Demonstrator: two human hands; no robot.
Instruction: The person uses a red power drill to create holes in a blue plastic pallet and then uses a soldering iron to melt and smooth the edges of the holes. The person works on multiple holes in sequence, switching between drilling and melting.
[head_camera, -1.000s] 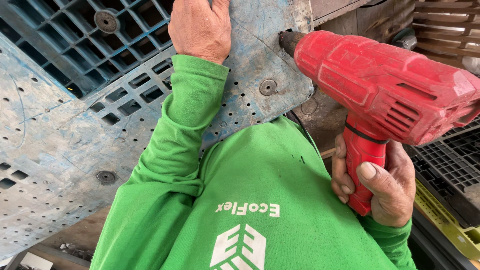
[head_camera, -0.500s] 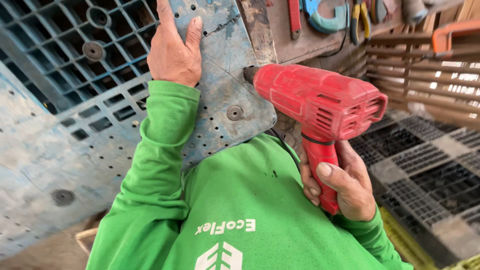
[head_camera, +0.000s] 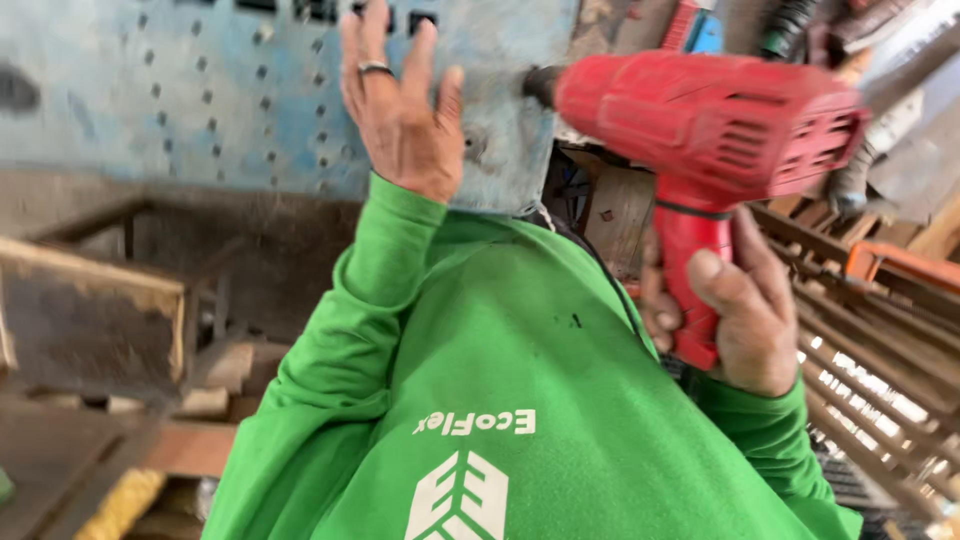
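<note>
Against the blue perforated plastic panel your left hand lies flat, fingers spread and pointing up, a ring on one finger, the palm close to the panel's right edge. Your right hand is wrapped tight round the grip of the red power drill, whose dark nose meets the panel just right of your left thumb, near a round fastener head below it. The bit itself is hidden, so you cannot tell from here whether it is seated.

To do this well, I would judge: keep the drill square to the panel, press your left palm firmly so the sheet does not flex or chatter, and keep that thumb clear of the nose. Feed with steady pressure rather than a jab.

Compared with half a second ago, the view has tipped downward: the open grid of the pallet above the panel has mostly left the picture, and a dark wooden frame below the panel now shows. Your left hand has opened wider, and the drill sits higher and closer to the panel's edge.
</note>
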